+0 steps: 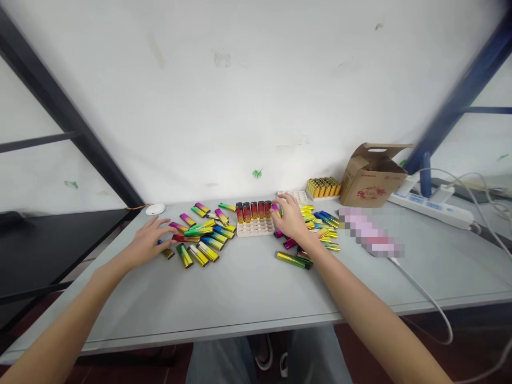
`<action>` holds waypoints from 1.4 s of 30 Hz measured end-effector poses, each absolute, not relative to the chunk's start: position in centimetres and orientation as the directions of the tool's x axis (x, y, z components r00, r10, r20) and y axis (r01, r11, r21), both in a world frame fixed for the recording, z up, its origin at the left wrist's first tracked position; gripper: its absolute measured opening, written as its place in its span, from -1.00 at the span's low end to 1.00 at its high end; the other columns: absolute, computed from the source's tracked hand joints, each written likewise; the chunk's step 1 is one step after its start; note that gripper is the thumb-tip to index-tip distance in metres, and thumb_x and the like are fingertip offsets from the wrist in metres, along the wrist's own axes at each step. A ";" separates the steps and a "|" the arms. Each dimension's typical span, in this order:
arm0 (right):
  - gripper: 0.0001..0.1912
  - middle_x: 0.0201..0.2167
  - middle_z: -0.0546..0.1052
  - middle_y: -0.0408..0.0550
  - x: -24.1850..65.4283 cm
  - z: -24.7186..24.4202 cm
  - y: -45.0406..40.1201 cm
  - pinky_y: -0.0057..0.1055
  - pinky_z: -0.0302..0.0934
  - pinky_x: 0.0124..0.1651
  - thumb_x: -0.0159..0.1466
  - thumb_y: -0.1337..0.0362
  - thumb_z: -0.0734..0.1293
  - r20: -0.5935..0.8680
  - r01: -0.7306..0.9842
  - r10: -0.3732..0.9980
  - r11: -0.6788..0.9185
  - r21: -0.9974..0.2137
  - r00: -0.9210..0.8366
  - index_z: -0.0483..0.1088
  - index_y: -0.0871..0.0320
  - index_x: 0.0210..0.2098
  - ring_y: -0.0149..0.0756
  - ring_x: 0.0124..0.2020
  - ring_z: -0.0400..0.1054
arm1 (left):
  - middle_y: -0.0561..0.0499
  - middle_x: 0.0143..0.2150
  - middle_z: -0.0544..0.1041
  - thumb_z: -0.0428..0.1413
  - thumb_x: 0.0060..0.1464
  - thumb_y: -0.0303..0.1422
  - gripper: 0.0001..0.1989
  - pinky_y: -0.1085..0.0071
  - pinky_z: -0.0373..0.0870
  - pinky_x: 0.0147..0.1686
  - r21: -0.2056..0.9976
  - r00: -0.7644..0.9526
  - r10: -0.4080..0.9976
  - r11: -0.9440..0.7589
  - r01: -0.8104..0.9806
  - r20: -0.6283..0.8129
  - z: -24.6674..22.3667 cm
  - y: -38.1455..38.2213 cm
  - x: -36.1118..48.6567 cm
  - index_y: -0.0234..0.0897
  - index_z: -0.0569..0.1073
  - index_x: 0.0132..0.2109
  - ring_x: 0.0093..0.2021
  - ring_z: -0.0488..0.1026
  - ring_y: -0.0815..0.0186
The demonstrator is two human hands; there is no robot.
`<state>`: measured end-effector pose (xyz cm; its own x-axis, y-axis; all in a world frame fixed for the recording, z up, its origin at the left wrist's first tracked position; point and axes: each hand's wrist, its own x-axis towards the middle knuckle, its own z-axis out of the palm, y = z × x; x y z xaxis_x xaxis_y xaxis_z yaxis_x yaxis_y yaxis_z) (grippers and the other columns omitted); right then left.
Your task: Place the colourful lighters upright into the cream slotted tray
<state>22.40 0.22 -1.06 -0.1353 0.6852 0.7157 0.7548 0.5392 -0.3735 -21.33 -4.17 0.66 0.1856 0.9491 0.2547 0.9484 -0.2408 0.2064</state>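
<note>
Just beside the row of red lighters [254, 211] standing in the white tray [256, 230], the right hand [291, 217] has its fingers closed on a purple lighter [276, 209]. The left hand [151, 241] reaches the edge of the left pile [206, 234], fingers spread by a red lighter [188, 239]; whether it grips one is unclear. Yellow lighters [324, 188] stand near the open box [372, 181].
</note>
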 end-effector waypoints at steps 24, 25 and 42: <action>-0.65 0.08 0.35 0.23 22.0 -1.9 0.2 -0.05 0.12 0.23 0.25 0.24 0.24 0.653 0.775 0.743 0.498 -0.390 -0.149 0.40 0.25 -0.02 0.02 0.18 0.18 | 0.11 -0.36 0.44 0.17 0.12 -0.16 -0.71 0.34 0.47 -0.31 0.800 -0.061 0.959 -0.266 -0.538 0.277 4.9 -0.4 -3.1 -0.05 0.37 -0.03 -0.38 0.49 0.36; -0.65 0.08 0.35 0.24 21.9 -1.9 0.2 -0.06 0.12 0.23 0.25 0.24 0.23 0.651 0.777 0.744 0.497 -0.387 -0.151 0.40 0.26 -0.01 0.02 0.18 0.18 | 0.13 -0.40 0.40 0.15 0.14 -0.15 -0.71 0.43 0.42 -0.42 0.802 -0.014 0.959 -0.244 -0.545 0.283 4.6 -0.4 -2.5 -0.05 0.37 -0.01 -0.48 0.42 0.43; -0.57 0.13 0.31 0.31 21.6 -2.2 0.2 -0.03 0.12 0.24 0.25 0.24 0.24 0.643 0.813 0.740 0.489 -0.316 -0.196 0.33 0.30 0.06 0.06 0.21 0.15 | 0.16 -0.57 0.09 -0.04 0.20 -0.02 -0.59 0.56 0.05 -0.69 0.852 0.318 0.947 0.133 -0.506 0.041 3.8 -3.6 -0.3 -0.29 0.36 -0.33 -0.65 0.06 0.48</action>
